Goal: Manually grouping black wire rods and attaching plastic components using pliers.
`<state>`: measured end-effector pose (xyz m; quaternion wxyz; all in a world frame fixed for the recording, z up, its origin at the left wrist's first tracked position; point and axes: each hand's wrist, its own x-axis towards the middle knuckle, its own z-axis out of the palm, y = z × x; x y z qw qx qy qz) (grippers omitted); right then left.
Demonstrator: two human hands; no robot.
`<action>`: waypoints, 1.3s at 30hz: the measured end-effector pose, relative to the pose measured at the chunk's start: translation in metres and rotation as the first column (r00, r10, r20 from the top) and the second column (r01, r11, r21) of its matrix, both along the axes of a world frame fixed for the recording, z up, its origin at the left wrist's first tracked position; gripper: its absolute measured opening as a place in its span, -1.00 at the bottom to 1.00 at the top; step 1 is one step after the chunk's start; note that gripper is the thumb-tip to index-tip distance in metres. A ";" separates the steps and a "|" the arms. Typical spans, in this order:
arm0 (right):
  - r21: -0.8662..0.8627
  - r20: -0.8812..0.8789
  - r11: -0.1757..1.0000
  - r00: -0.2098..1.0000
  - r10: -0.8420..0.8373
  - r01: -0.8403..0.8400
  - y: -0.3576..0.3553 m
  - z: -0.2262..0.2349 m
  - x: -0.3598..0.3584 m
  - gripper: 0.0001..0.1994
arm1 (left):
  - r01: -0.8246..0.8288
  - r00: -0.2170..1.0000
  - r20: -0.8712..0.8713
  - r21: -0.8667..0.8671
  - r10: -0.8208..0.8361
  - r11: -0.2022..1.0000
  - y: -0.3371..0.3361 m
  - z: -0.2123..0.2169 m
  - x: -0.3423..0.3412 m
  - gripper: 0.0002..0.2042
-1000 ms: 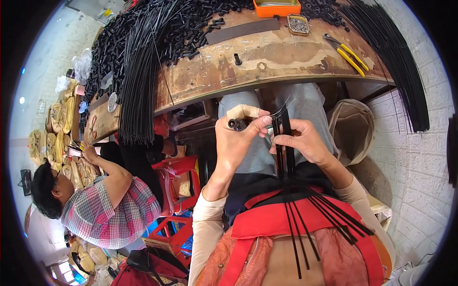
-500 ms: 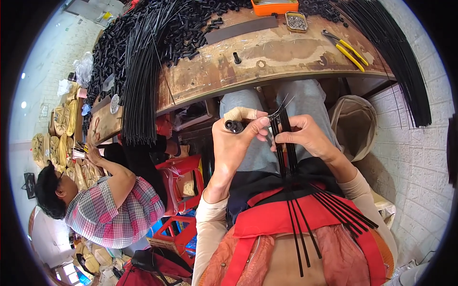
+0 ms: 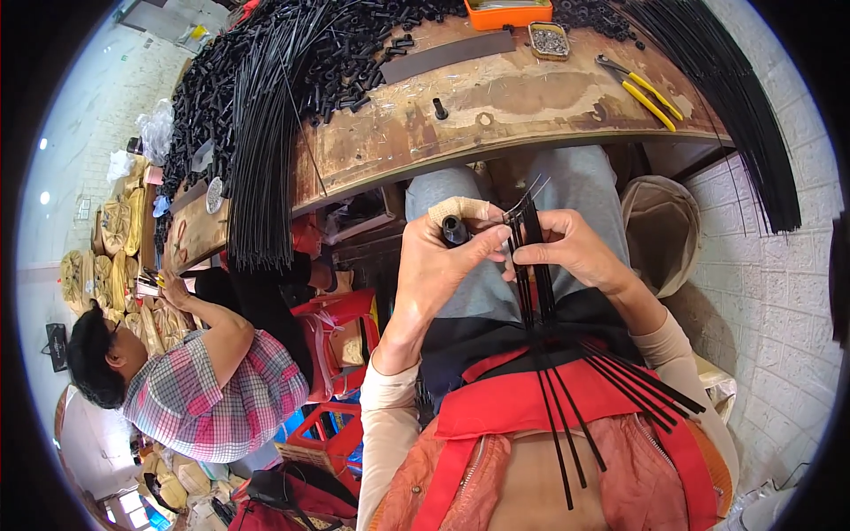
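Note:
Over my lap, a bundle of thin black rods [image 3: 543, 296] runs upward between my two hands, and its lower ends fan out across a red apron [image 3: 496, 403]. My left hand [image 3: 425, 270], a tan wrap on its index finger, pinches the upper left rods with thumb and fingertips. In the same hand a black hollow tube [image 3: 454, 232] is tucked, its open end facing up. My right hand [image 3: 580, 257] grips the bundle from the right, thumb across it. Thin wire ends [image 3: 537, 184] stick out at the top; the exact fingertip contact is partly hidden.
Beyond my knees stands a wooden workbench [image 3: 496, 102] with piles of black tubular parts [image 3: 336, 80], yellow-handled pliers [image 3: 651, 102], a tin of small metal parts [image 3: 549, 41] and hanging black rod bundles [image 3: 258, 195]. A co-worker [image 3: 204, 380] sits at left; a cloth bin [image 3: 660, 226] stands right.
The tube in my left hand has shifted slightly right and up, its opening turned more upward. My left fingers have moved a little along the rods; my right hand stays nearly still.

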<state>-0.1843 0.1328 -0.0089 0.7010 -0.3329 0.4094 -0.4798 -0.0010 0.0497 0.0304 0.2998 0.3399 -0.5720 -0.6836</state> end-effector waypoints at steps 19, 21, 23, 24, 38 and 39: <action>-0.040 -0.075 0.995 0.993 -0.089 0.086 -0.001 -0.002 0.003 -0.88 | -0.264 0.953 0.037 -0.381 0.300 0.886 -0.087 -0.022 -0.003 -0.82; -0.027 -0.051 0.997 0.996 -0.069 0.068 -0.001 0.000 0.005 -0.88 | -0.203 0.889 0.174 -0.681 0.424 0.704 -0.126 -0.042 -0.017 -0.77; -0.047 -0.069 0.997 0.995 -0.071 0.068 0.001 -0.002 0.004 -0.88 | -0.113 0.850 0.228 -0.802 0.475 0.587 -0.134 -0.050 -0.037 -0.68; -0.056 -0.072 0.996 0.995 -0.070 0.066 0.000 -0.001 0.004 -0.88 | -0.043 0.825 0.276 -0.840 0.494 0.541 -0.143 -0.063 -0.040 -0.66; 0.022 -0.059 0.994 0.993 -0.104 0.106 -0.003 -0.004 0.003 -0.88 | 0.009 0.976 -0.214 0.232 0.042 0.973 -0.038 -0.041 -0.006 -0.72; 0.007 -0.077 0.995 0.992 -0.103 0.104 -0.003 -0.002 0.004 -0.88 | 0.006 0.976 -0.213 0.242 0.048 0.970 -0.036 -0.042 -0.005 -0.72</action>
